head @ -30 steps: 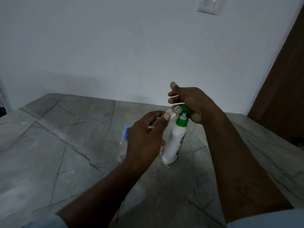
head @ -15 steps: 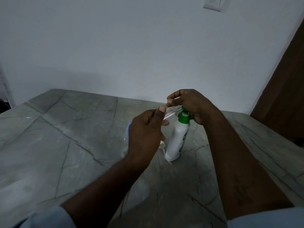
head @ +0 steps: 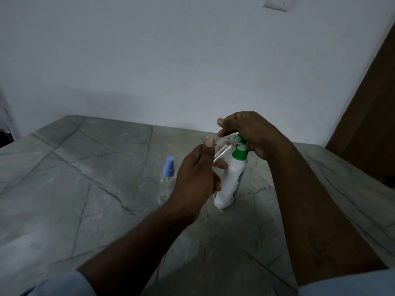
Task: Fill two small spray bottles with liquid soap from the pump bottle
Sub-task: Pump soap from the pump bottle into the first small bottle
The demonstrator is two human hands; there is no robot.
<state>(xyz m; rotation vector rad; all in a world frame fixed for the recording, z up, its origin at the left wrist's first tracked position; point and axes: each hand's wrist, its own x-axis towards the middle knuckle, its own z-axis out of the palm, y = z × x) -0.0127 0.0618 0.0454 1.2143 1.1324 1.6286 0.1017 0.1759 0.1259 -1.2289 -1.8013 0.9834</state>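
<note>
Your left hand holds the clear spray bottle tilted, its open neck angled up and right to meet the green nozzle. Your right hand is curled over the pump bottle, which stands upright on the worktop. The capped second bottle waits just left.

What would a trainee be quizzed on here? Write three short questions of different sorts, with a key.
1. True or false: the spray bottle with the blue cap is lying on its side.
2. Which hand holds the clear uncapped bottle? A. left hand B. right hand
3. Fill in: the right hand rests on the green ____ of the pump bottle.

Key: 1. False, it stands upright on the marble table. 2. A, tilted, with its mouth at the nozzle. 3. Pump.
</note>
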